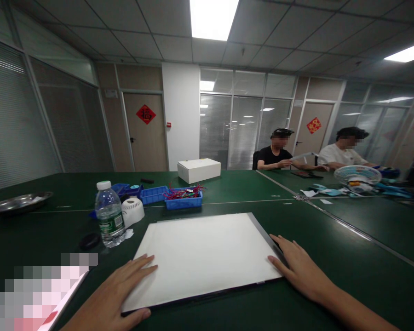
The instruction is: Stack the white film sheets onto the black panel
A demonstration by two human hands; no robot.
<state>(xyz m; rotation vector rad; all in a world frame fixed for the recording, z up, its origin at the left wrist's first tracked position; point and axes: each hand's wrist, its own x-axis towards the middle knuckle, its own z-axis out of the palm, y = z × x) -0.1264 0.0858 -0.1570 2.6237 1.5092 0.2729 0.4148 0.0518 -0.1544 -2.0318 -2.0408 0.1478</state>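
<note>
A flat white panel point(207, 257) with a grey strip along its back and right edges lies in front of me on the green table. My left hand point(119, 285) rests at its near left corner, fingers stretched over the white face and thumb apart, beside the front edge. At the right edge is my right hand point(298, 264). Its thumb touches the top face while the other fingers extend along the side. Both hands look open, laid against the panel rather than wrapped round it. What lies under the panel is hidden.
Beyond the panel's left side stand a water bottle point(109, 216), a white vented housing point(133, 210) and a blue tray of wires point(183, 198). A white box point(199, 170) sits farther back. A metal dish point(19, 202) lies far left. Two people sit far right near a fan point(357, 178).
</note>
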